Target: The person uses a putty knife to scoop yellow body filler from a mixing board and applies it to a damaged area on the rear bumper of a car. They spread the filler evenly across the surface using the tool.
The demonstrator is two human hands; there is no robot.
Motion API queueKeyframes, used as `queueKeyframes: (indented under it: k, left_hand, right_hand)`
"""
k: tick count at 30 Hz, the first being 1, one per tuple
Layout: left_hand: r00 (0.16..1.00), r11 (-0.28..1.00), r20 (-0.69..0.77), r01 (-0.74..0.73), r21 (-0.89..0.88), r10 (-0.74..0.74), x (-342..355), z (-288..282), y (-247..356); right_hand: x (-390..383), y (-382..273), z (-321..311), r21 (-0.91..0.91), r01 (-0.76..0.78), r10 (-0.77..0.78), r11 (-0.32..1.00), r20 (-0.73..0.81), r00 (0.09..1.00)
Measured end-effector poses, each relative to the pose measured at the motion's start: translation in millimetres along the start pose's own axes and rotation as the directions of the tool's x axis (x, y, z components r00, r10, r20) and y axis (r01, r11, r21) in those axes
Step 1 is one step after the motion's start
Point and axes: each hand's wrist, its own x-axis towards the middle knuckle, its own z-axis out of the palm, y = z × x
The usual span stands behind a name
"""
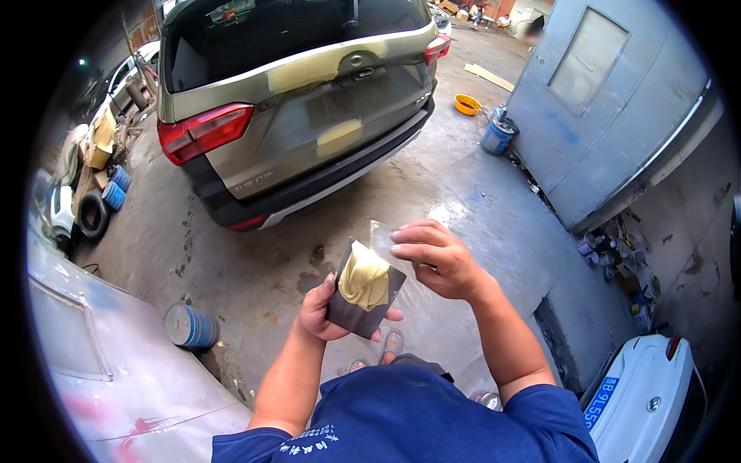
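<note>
A dark rectangular board lies tilted in my left hand, whose fingers wrap round its edges. A thick heap of pale yellow paste covers much of the board's upper face. My right hand pinches a thin, pale, translucent spreader just beside the paste at the board's upper right; whether its edge touches the paste I cannot tell. Ahead of me stands an olive-grey car with pale yellow patches on its tailgate.
A blue drum stands at my lower left, tyres and clutter beyond. A yellow basin and blue bucket sit by a grey metal door. A white car is close at my lower right; a grey panel borders the left.
</note>
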Motion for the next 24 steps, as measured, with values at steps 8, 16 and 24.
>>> queueKeyframes:
  k: [8,16,24]
  left_hand:
    - [0.84,0.721,-0.179,-0.307,0.621,0.513,89,-8,-10]
    - [0.81,0.185,-0.168,0.075,0.98,0.562,109,-40,-2]
    - [0.969,0.979,-0.15,-0.184,0.085,0.195,89,-74,22]
  right_hand:
    - [-51,53,-4,0.767,-0.615,0.658,0.184,0.369,0.656]
    - [16,114,-42,0.891,-0.452,0.53,0.041,0.364,0.766]
    - [67,108,-54,0.482,-0.063,-0.11,0.874,0.323,0.94]
